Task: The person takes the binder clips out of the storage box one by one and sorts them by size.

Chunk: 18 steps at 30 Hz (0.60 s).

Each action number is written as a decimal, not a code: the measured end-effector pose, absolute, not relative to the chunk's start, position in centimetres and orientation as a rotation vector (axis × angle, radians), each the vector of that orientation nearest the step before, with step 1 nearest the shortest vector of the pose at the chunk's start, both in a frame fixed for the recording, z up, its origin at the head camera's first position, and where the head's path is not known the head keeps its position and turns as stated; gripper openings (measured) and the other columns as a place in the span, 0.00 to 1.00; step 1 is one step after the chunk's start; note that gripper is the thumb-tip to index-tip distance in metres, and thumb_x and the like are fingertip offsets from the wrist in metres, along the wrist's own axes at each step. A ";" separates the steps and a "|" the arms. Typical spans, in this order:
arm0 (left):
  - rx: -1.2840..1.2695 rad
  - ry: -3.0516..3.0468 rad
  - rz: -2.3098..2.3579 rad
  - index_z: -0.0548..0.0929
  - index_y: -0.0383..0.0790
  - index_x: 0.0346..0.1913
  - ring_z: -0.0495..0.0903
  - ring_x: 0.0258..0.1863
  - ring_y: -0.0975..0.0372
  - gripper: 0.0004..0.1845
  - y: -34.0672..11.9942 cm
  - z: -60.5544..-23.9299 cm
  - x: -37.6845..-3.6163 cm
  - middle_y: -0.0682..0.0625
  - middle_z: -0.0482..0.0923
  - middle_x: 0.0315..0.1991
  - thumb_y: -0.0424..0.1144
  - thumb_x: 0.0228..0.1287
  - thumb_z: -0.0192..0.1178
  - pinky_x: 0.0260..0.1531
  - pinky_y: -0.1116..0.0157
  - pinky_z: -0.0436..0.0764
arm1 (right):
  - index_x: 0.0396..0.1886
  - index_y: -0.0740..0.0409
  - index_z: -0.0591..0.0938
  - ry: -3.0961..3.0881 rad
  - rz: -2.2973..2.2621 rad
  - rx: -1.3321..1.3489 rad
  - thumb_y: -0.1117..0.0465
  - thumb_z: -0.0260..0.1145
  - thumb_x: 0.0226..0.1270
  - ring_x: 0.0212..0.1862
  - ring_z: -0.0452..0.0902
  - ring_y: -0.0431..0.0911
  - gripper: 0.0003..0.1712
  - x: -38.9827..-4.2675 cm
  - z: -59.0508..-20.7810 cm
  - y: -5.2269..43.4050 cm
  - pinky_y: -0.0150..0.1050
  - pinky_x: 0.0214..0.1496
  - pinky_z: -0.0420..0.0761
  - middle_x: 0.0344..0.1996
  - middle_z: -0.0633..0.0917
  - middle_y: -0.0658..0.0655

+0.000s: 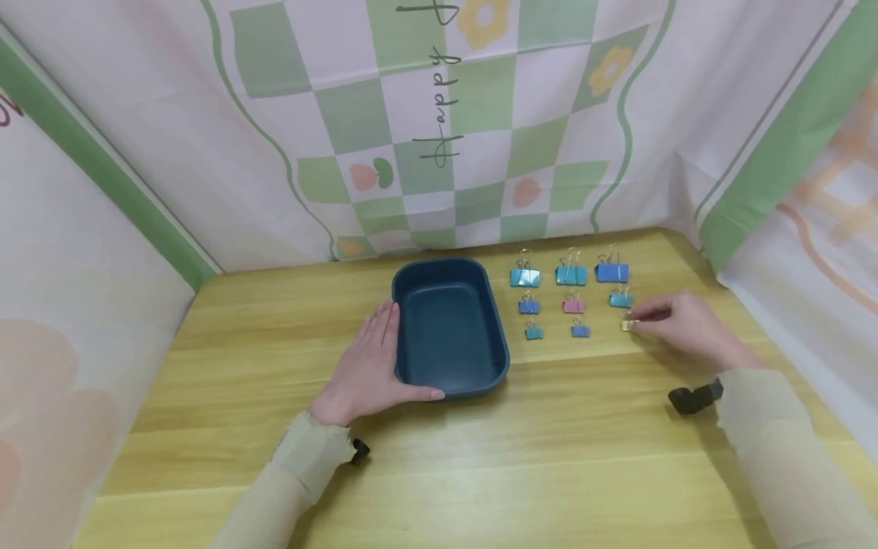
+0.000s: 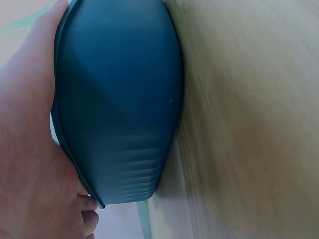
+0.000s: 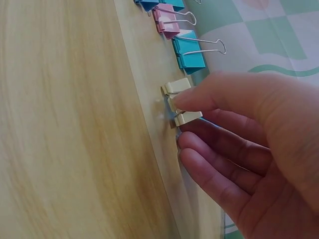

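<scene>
A dark blue rectangular tray [image 1: 449,335] stands on the wooden table with nothing in it. My left hand [image 1: 366,370] rests against its left side, fingers straight along the rim and thumb on the near edge; the tray's outer wall [image 2: 117,94] fills much of the left wrist view. Over at the right, my right hand [image 1: 693,332] pinches a small pale yellow binder clip [image 3: 182,87] between thumb and fingers, at the right end of the nearest row of clips. Part of that clip is hidden by the thumb.
Binder clips stand in three rows right of the tray: large teal [image 1: 524,277] and blue [image 1: 612,273] ones at the back, a pink clip [image 1: 573,306] mid-row, small teal [image 1: 533,333] and blue [image 1: 580,332] ones nearer. A patterned curtain [image 1: 425,152] hangs behind the wooden table [image 1: 480,473].
</scene>
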<state>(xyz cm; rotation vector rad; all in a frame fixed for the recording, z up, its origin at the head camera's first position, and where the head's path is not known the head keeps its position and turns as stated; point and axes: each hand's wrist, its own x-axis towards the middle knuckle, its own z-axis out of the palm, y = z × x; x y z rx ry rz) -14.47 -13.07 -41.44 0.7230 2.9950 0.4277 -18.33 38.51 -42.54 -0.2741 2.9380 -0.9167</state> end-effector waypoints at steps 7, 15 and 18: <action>0.715 2.989 0.433 0.39 0.32 0.81 0.32 0.80 0.56 0.80 -13.0 -41.4 -14.7 0.40 0.34 0.82 0.91 0.39 0.49 0.77 0.58 0.40 | 0.51 0.63 0.88 2.916 -0.933 -0.256 0.55 0.77 0.64 0.43 0.83 0.49 0.21 -18.0 -42.0 38.4 0.25 0.42 0.77 0.45 0.88 0.63; 0.717 2.989 0.457 0.37 0.32 0.81 0.31 0.80 0.56 0.81 -13.3 -41.3 -14.7 0.41 0.33 0.82 0.91 0.39 0.50 0.77 0.58 0.40 | 0.63 0.68 0.80 2.956 -0.927 -0.247 0.50 0.75 0.66 0.48 0.84 0.61 0.34 -17.6 -41.4 38.4 0.41 0.46 0.85 0.50 0.85 0.69; 0.727 2.996 0.475 0.34 0.34 0.81 0.30 0.80 0.56 0.82 -13.9 -41.3 -14.7 0.43 0.28 0.82 0.91 0.37 0.52 0.77 0.56 0.41 | 0.68 0.67 0.76 3.012 -0.899 -0.226 0.43 0.74 0.66 0.52 0.80 0.69 0.41 -17.4 -40.9 38.4 0.60 0.51 0.82 0.57 0.80 0.74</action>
